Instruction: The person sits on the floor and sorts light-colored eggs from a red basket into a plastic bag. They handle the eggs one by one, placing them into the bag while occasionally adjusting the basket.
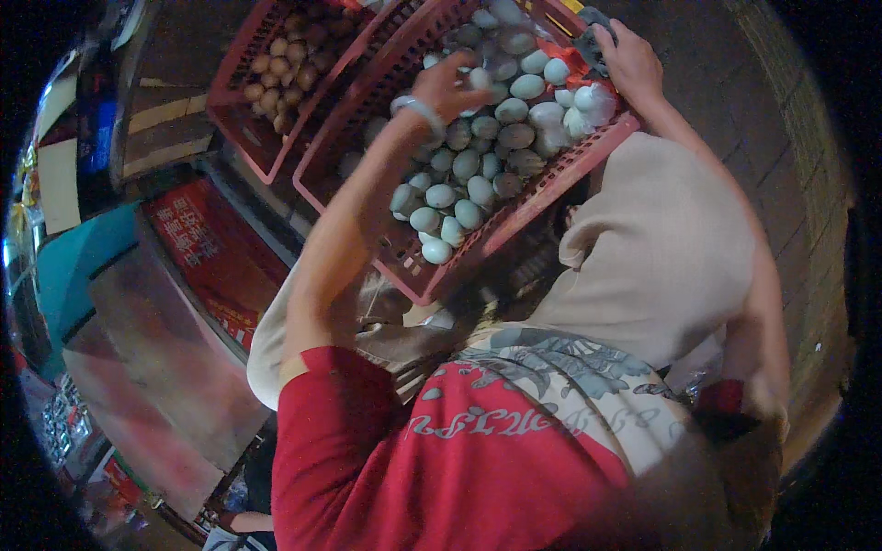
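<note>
A red plastic crate [506, 224] stands before my knees with many pale blue-green eggs [466, 164] in it, some of them darker and soiled. Inside it, the blurred fingers of my left hand [448, 86] curl around a pale egg [479, 78]. A light bangle [420, 113] circles that wrist. At the far right corner of the crate, my right hand [634, 62] grips a dark grey cloth-like thing [590, 43]. Beside it lie a piece of red plastic [570, 58] and a clear plastic bag [589, 113] with pale eggs inside.
A second red crate [227, 103] with brown eggs [279, 65] adjoins on the left. Nearer on the left are a red box [213, 241] bearing writing and a flat brownish board [158, 358]. Paving [765, 138] runs along the right. Part of another person's arm [248, 522] shows at lower left.
</note>
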Demonstrator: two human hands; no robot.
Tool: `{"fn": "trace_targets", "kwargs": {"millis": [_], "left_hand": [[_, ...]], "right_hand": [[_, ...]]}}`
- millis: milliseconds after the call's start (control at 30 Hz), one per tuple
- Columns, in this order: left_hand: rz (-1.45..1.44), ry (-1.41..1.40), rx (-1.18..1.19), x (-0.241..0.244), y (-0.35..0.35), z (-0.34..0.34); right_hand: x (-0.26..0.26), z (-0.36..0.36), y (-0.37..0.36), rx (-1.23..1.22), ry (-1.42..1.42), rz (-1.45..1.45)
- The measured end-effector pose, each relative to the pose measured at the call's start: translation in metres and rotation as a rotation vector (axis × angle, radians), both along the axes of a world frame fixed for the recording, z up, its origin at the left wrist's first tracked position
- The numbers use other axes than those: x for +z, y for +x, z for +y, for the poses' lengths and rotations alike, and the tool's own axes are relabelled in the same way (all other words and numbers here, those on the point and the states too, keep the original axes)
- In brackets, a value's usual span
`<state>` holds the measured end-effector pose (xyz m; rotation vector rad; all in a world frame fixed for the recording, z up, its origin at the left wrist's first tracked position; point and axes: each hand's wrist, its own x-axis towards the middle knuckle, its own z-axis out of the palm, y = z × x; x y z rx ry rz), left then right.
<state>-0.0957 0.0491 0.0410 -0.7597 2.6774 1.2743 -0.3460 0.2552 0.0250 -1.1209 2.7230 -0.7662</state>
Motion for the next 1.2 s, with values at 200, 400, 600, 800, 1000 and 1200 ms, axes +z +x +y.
{"fn": "trace_targets", "kwargs": {"millis": [200,400,600,800,1000,1200], "left_hand": [[-0.238,-0.081,-0.218,-0.016,0.098,-0.022],[-0.527,-0.377,-0.351,-0.023,0.116,-0.001],[-0.684,-0.412,-0.400,-0.019,0.100,0.008],[-0.448,-0.367,-0.469,-0.049,0.111,-0.018],[0.120,0.117,-0.178,-0.073,-0.031,0.056],[0.199,-0.003,-0.154,-0.058,-0.101,0.129]], "right_hand": [[0.016,-0.005,0.007,-0.005,0.079,-0.092],[0.003,-0.004,0.007,-0.017,-0.051,0.002],[0.004,0.005,0.004,-0.083,-0.043,0.003],[0.017,-0.013,0.026,0.039,-0.034,-0.258],[0.007,0.003,0.014,-0.164,-0.167,-0.104],[0.034,0.009,0.016,-0.085,-0.066,-0.137]]}}
